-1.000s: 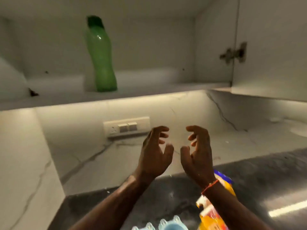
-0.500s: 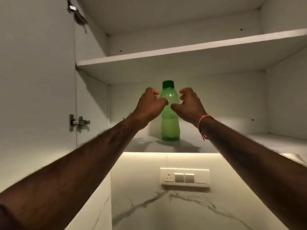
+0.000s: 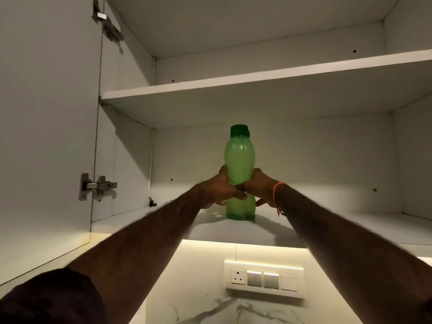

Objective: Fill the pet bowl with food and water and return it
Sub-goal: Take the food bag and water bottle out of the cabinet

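— Where are the arms?
— Both stretched up and forward. The left hand (image 3: 219, 188) and right hand (image 3: 259, 187) curl inward at the same height, thumbs meeting.

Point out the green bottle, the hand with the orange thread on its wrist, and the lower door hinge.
green bottle (image 3: 239, 157): head view, on its upper body, below the dark cap.
right hand (image 3: 260, 185): head view, on the back of the hand gripping the bottle's waist.
lower door hinge (image 3: 100, 184): head view, on its metal arm.
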